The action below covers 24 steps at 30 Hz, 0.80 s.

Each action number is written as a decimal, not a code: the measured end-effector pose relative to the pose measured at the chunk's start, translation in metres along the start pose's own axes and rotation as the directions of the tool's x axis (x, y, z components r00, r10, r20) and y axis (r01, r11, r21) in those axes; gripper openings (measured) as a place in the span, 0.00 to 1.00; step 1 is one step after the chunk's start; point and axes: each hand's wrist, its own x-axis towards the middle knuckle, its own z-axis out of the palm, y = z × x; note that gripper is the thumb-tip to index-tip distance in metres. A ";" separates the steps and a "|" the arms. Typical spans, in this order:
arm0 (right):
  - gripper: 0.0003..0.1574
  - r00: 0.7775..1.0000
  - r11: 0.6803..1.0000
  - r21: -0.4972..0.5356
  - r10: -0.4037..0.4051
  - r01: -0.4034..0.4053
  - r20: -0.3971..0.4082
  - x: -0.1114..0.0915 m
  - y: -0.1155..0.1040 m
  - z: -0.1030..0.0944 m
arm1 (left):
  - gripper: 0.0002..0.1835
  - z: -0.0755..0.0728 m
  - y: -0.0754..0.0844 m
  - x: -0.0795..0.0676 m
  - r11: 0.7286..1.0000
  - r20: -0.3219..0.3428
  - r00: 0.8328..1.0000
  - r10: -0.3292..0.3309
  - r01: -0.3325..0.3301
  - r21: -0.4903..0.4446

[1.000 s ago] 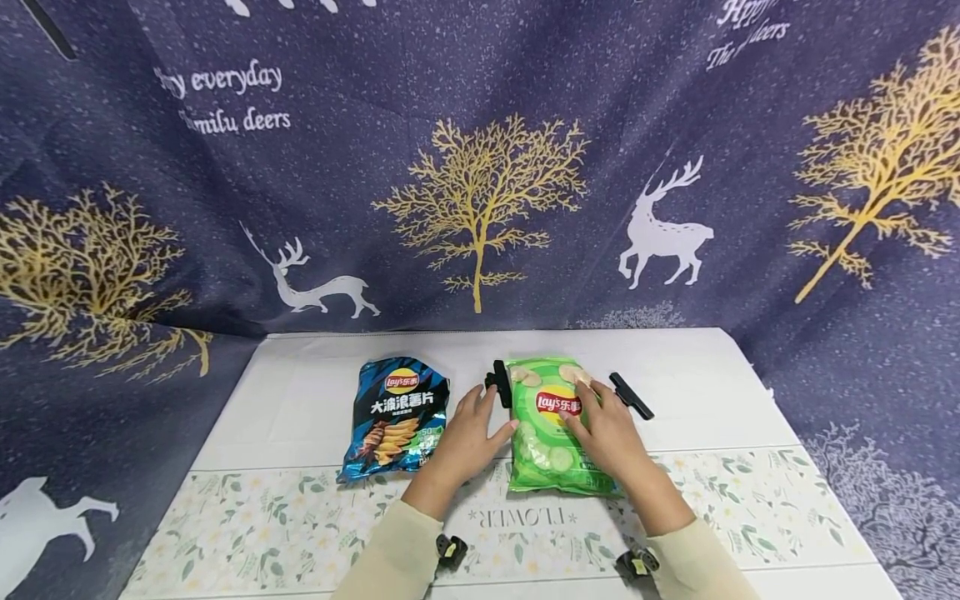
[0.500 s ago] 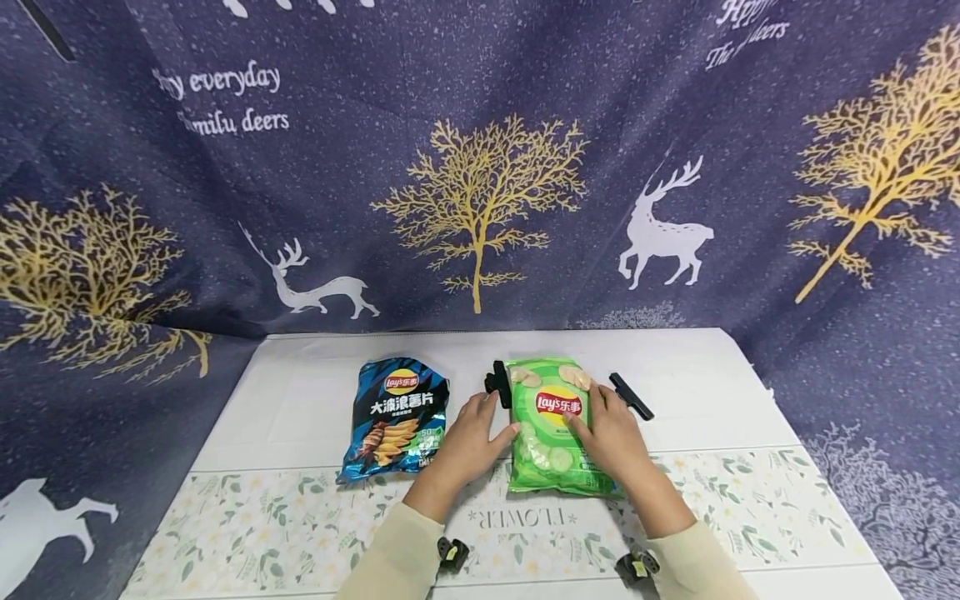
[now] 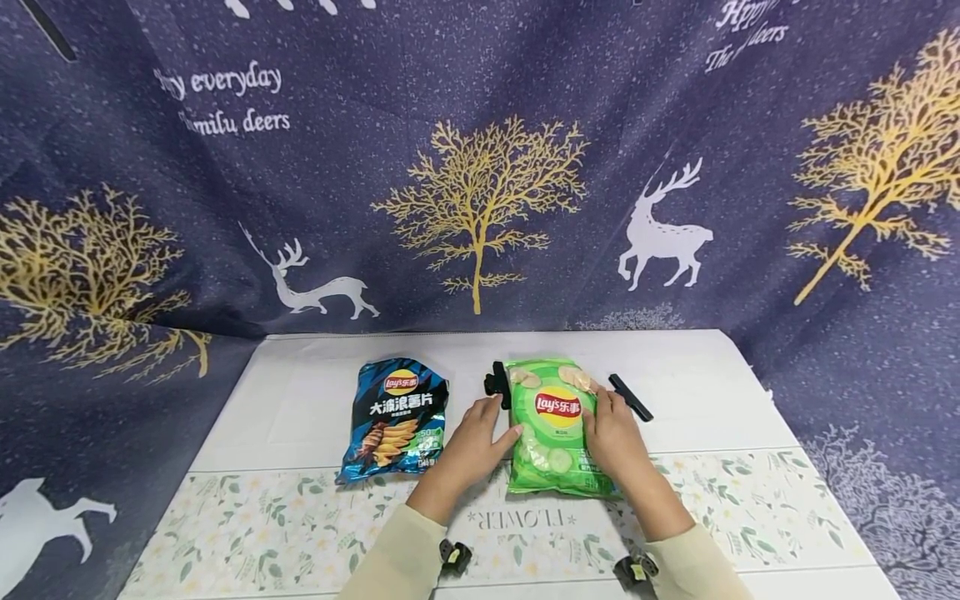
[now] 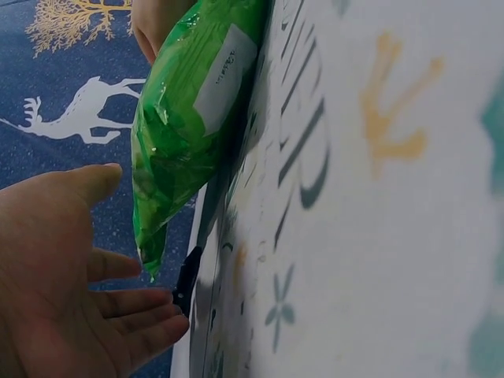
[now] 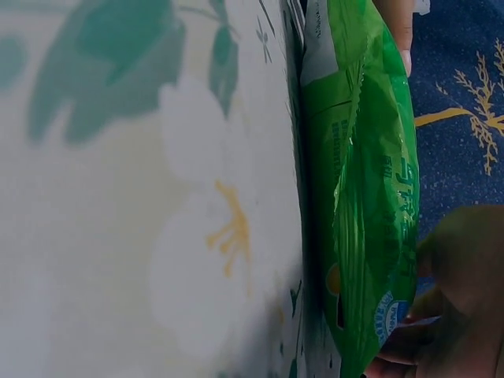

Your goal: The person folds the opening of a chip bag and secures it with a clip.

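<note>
A green Lay's chip bag (image 3: pixel 551 454) lies face up on the table. My left hand (image 3: pixel 471 442) is beside its left edge, fingers extended and thumb spread toward the bag. In the left wrist view this hand (image 4: pixel 71 276) shows an open palm with nothing in it. At the bag's right edge is my right hand (image 3: pixel 617 429), its thumb over the edge and its fingers alongside. The right wrist view shows this hand (image 5: pixel 465 276) close against the bag's side, fingers partly hidden. A black bag clip (image 3: pixel 501 385) lies just beyond my left fingertips.
Left of my hands lies a blue and black Lay's chip bag (image 3: pixel 397 417). A second black clip (image 3: pixel 631 397) rests to the right of the green bag. Behind the white and floral table (image 3: pixel 300 533) hangs a dark blue cloth (image 3: pixel 525 83) printed with deer and trees.
My right thumb has drawn back from the front of the green bag to its right edge. The left hand has shifted slightly right, closer to the bag. Bags and clips stay in place.
</note>
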 end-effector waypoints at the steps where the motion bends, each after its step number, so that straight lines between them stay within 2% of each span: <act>1: 0.38 1.000 1.000 0.007 0.003 -0.003 0.001 0.000 0.000 0.000 | 0.44 0.000 0.000 0.000 1.000 0.001 1.000 -0.002 0.002 -0.002; 13: 0.37 0.998 0.998 0.018 0.059 -0.059 0.035 0.001 0.001 -0.002 | 0.40 0.000 0.000 0.001 1.000 -0.008 1.000 0.004 -0.004 -0.025; 24: 0.36 0.997 0.997 0.057 0.054 -0.057 0.053 0.002 0.006 -0.005 | 0.38 0.002 0.004 0.002 0.996 0.008 0.999 -0.034 0.035 -0.078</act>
